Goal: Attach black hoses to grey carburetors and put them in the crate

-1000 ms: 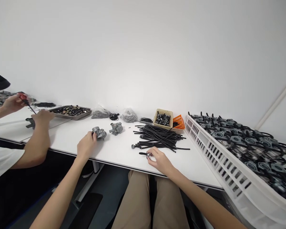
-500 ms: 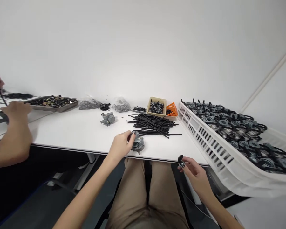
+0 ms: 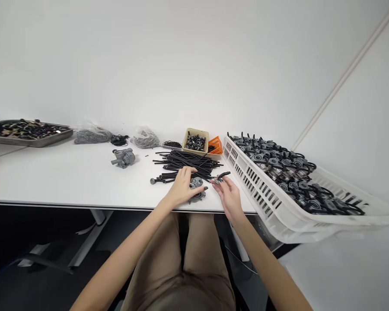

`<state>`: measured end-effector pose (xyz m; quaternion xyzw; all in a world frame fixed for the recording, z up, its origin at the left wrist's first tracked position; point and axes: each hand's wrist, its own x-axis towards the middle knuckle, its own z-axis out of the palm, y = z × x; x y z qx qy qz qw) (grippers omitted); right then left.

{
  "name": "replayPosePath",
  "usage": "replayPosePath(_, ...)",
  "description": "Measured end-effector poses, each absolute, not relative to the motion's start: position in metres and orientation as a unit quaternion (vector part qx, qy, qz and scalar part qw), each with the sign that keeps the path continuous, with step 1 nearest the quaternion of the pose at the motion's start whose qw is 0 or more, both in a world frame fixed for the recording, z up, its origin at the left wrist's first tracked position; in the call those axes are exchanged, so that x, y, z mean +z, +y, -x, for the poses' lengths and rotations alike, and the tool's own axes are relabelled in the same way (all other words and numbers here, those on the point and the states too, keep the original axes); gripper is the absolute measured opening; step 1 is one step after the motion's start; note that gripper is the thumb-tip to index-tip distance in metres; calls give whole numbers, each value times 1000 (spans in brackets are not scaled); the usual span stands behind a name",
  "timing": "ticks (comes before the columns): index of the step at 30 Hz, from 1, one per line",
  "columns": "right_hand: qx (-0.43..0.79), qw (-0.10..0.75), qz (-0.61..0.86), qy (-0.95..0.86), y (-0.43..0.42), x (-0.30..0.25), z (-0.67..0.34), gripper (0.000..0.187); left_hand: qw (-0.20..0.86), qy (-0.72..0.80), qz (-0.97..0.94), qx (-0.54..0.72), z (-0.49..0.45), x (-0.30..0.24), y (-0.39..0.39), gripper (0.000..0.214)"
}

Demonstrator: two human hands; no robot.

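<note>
No lettering, numbers or logos can be read anywhere (the white plastic crate (image 3: pixel 251 192) at right and the grey metal housing (image 3: pixel 197 194) near the table edge show no legible marks at this resolution).

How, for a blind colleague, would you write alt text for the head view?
The left hand touches a grey metal casting; the right hand holds a short black tube by a heap of black tubes on a white table; a white crate of parts sits alongside.
</note>
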<state>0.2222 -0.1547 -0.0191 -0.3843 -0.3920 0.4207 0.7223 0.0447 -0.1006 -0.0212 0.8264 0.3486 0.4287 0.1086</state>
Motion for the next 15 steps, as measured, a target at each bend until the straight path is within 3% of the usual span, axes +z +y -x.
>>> replayPosePath(4, 379, 712, 391, -443, -133, -30, -204, 28, 345, 315, -782, 413, -40, -40, -93, 93)
replayPosePath(8, 368, 694, 376, -492, -126, -40, -197, 23, 407, 312, -763, 393, -39, -44, -94, 112)
replayPosePath(15, 354, 670, 394, -520, -121, -45, -201, 25, 397, 326, -757, 403, -43, -45, -92, 74)
